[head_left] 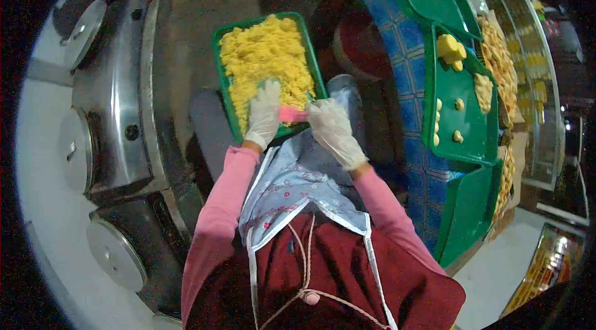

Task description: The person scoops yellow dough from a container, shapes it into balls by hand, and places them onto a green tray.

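Observation:
A green plastic tray is heaped with yellow crumbly food and lies before me, at my knees. My left hand, in a thin clear glove, rests at the near side of the heap with its fingers stretched over the crumbs. My right hand, gloved the same way, is closed on a small pink tool at the tray's near right corner. Motion smears this tool, which points left toward my left hand over the crumbs.
On the right stands a blue-tiled ledge with a green tray holding yellow lumps and small pale dough pieces. Other green trays adjoin it. Metal equipment with round lids lines the left side.

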The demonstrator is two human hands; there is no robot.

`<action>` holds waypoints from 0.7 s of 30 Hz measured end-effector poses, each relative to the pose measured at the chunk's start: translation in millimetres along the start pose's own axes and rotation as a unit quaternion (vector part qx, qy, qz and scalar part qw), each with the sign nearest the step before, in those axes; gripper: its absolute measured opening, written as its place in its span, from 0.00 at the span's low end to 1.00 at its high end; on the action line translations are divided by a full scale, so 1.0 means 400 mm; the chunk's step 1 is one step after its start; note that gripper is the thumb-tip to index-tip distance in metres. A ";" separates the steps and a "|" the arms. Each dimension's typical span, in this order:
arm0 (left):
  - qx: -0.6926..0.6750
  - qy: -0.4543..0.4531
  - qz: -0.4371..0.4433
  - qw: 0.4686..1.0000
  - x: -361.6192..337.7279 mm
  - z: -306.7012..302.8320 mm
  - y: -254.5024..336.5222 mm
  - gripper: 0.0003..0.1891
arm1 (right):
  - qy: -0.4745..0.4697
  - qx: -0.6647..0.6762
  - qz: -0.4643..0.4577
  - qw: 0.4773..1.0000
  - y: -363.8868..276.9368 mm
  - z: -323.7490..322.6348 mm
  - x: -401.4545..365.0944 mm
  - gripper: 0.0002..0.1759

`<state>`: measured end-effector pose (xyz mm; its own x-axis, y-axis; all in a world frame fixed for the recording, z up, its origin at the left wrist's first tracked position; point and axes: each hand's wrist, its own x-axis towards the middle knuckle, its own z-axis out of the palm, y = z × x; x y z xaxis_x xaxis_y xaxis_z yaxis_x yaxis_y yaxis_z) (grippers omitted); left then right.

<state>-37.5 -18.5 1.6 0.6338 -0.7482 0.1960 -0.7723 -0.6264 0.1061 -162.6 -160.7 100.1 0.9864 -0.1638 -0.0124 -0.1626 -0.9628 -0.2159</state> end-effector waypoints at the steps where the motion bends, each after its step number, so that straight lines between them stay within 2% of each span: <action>1: -0.033 -0.004 0.000 0.999 0.004 -0.006 -0.005 0.31 | -0.028 -0.052 -0.024 0.998 -0.003 0.035 0.028 0.13; 2: -0.149 0.035 -0.044 0.987 0.014 0.011 -0.026 0.27 | -0.054 -0.107 -0.046 0.992 0.005 0.064 0.046 0.13; 3: -0.265 0.072 -0.085 0.958 0.017 0.052 -0.051 0.23 | -0.027 -0.071 -0.082 0.994 0.021 0.096 0.047 0.14; 4: -0.378 0.106 -0.124 0.911 0.018 0.094 -0.069 0.20 | -0.046 -0.028 -0.062 0.997 0.028 0.098 0.051 0.14; 5: -0.488 0.067 -0.308 0.814 0.020 0.126 -0.078 0.17 | -0.067 0.017 -0.039 0.997 0.032 0.103 0.055 0.14; 6: -0.525 0.045 -0.331 0.783 0.018 0.110 -0.078 0.17 | -0.088 0.062 -0.016 0.994 0.032 0.108 0.053 0.14; 7: -0.560 0.024 -0.353 0.749 0.024 0.081 -0.077 0.18 | 0.025 0.149 -0.032 0.988 0.026 0.091 0.049 0.21; 8: -0.595 0.004 -0.373 0.712 0.032 0.054 -0.074 0.19 | 0.027 0.121 0.008 0.992 0.023 0.088 0.052 0.20; 9: -0.587 0.003 -0.358 0.726 0.035 0.095 -0.080 0.17 | 0.029 0.092 0.048 0.994 0.023 0.085 0.056 0.19; 10: -0.545 0.015 -0.336 0.768 0.041 0.135 -0.085 0.15 | 0.032 0.061 0.088 0.994 0.026 0.084 0.063 0.19; 11: -0.501 0.026 -0.313 0.806 0.046 0.172 -0.088 0.14 | 0.074 0.026 0.043 0.996 0.036 0.111 0.077 0.17; 14: -0.330 0.092 -0.207 0.916 0.054 0.191 -0.085 0.10 | 0.095 0.019 0.046 0.994 -0.010 0.120 0.125 0.16; 15: -0.261 0.121 -0.164 0.943 0.060 0.186 -0.090 0.09 | 0.056 -0.010 0.051 0.997 0.014 0.208 0.144 0.17; 18: -0.361 -0.047 -0.225 0.904 0.057 0.146 -0.097 0.09 | 0.088 0.045 0.028 0.995 -0.026 0.242 0.160 0.21; 20: -0.529 -0.011 -0.278 0.802 0.038 0.132 -0.082 0.12 | 0.066 0.058 0.026 0.996 -0.037 0.257 0.163 0.27; 21: -0.560 0.043 -0.295 0.773 0.023 0.163 -0.071 0.13 | 0.055 0.062 0.032 0.996 -0.045 0.252 0.162 0.28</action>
<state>-6.8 -21.7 -63.0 0.9218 -0.3573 -0.1502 0.0666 -0.2356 0.9696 -93.3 -132.5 4.9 0.9645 -0.2532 0.0746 -0.2148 -0.9170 -0.3362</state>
